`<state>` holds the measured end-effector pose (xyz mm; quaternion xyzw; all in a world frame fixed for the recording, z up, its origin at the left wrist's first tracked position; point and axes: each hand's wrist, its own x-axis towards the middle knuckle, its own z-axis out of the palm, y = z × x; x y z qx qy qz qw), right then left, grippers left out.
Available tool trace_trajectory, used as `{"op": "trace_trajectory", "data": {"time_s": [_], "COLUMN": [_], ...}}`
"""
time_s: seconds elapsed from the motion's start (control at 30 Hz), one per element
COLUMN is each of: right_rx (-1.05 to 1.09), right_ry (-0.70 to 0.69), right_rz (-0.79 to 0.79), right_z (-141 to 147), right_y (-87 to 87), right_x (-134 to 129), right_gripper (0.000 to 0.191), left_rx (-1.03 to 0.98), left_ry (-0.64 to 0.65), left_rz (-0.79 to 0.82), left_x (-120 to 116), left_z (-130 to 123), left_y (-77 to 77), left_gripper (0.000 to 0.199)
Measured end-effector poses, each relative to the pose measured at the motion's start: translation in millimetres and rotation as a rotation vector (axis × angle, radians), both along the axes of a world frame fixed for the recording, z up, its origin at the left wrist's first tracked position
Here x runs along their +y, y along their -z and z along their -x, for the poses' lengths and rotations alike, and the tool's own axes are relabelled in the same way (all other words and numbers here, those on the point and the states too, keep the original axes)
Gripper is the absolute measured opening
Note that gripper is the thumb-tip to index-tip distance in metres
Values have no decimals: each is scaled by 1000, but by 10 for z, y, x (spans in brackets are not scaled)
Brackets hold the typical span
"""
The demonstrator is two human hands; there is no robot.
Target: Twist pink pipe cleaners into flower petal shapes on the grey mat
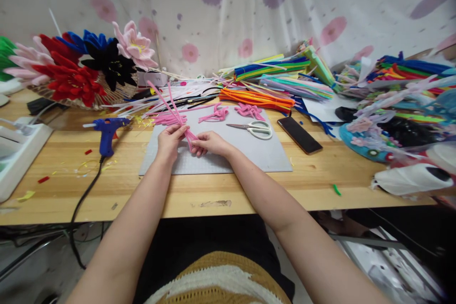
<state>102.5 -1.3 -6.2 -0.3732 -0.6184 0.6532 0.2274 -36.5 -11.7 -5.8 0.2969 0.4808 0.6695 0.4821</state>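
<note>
Between my two hands is a bundle of pink pipe cleaners, with two long stems slanting up to the left. My left hand pinches them near where they cross. At their lower right end, my right hand is closed on the same bundle with its fingertips. Both hands are over a grey mat. Behind my left hand lie loose pink pipe cleaners. Two bent pink pieces rest farther back, one a looped cluster and the other a folded cluster. Scissors with pale handles lie to the right.
A blue glue gun with its cord stands left of the mat. A black phone lies to the right. Fuzzy flowers fill the back left, orange pipe cleaners the back. A white power strip sits far left.
</note>
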Motion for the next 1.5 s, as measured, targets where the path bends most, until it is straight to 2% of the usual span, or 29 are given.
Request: {"op": "trace_trajectory", "data": {"time_s": [0.17,0.33,0.4,0.5,0.6,0.67,0.87,0.93,1.0,1.1,1.2,1.37,1.5], "right_rx": [-25,-50,-79,-133,-199,-321,-669,-747,-784,-717,-503,-41,60], "right_ry": [-97,-174,-131,13,157,207,95,44,4,23,109,122,72], "right_rz": [-10,-26,-51,-147,-315,-461,-1006,-1121,-1172,-1106,-856,-356,-211], "right_z": [-61,-197,-220,-167,-11,126,521,599,633,592,450,88,-125], "right_y": [-45,-126,-125,-85,-49,-47,-52,-44,-48,-85,-113,-70,-31], "right_x": [6,3,38,182,408,548,703,703,704,704,665,419,186], "right_gripper": [14,17,14,6,7,9,21,24,25,21,13,5,14], "left_rx": [60,94,90,92,94,76,-16,-57,-78,-78,-63,18,111], "left_ry": [-78,-197,-230,-247,-237,-250,-327,-350,-367,-371,-309,40,215], "left_rz": [-45,-58,-51,-30,-11,3,22,31,37,42,41,110,127], "left_x": [0,44,63,71,65,63,83,92,100,104,84,-10,-77], "left_z": [8,181,258,320,326,330,423,451,464,459,416,256,159], "left_y": [-30,-47,-50,-64,-85,-94,-71,-57,-47,-43,-50,-62,-55], "left_gripper": [29,26,25,24,22,21,17,16,16,16,15,25,39]}}
